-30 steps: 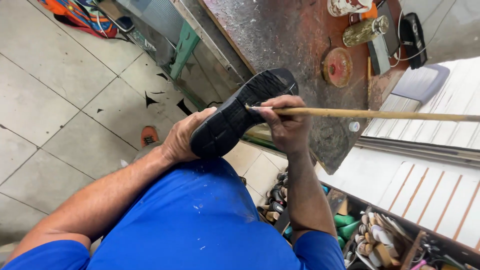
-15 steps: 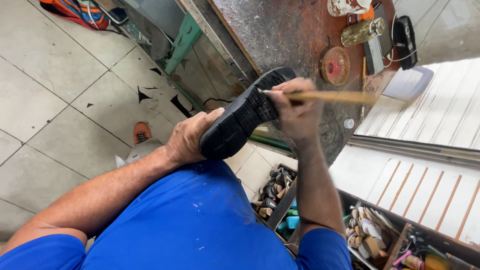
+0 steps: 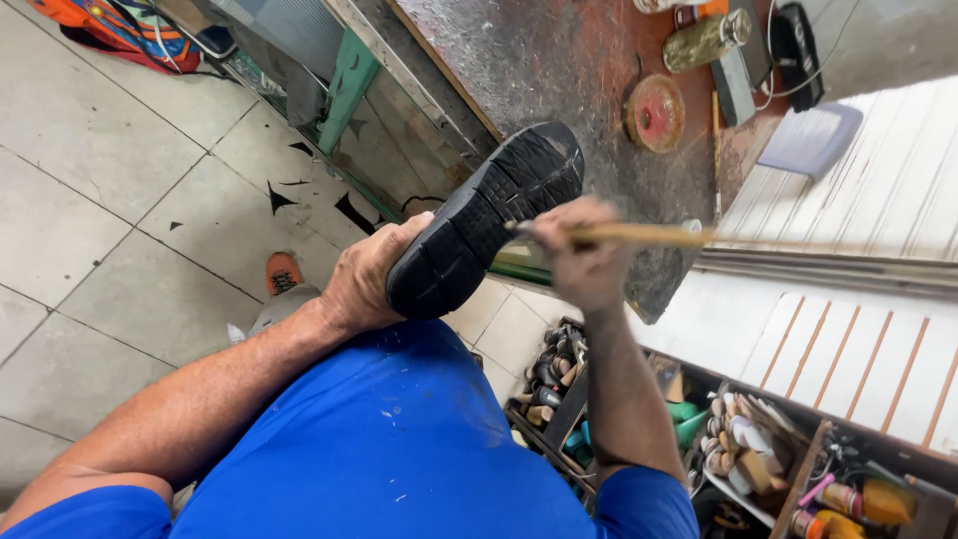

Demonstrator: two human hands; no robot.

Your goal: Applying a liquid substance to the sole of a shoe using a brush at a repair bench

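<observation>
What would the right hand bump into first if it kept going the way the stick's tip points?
Probably the black shoe. The right hand aims the stick at its sole; the tip looks already against it, though depth is unclear.

Blue short-sleeved shirt (image 3: 379, 449) with small pale flecks, bare forearms, orange shoe (image 3: 282, 272).

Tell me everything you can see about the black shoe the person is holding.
The black shoe is held sole up, tilted, heel end toward the person, toe toward the stained workbench. Only its dark, rubbery-looking sole shows, with a grooved tread pattern; the upper is hidden. The left hand grips the heel end from the side. The right hand holds a long, thin wooden stick whose tip meets the sole's edge near the middle.
</observation>
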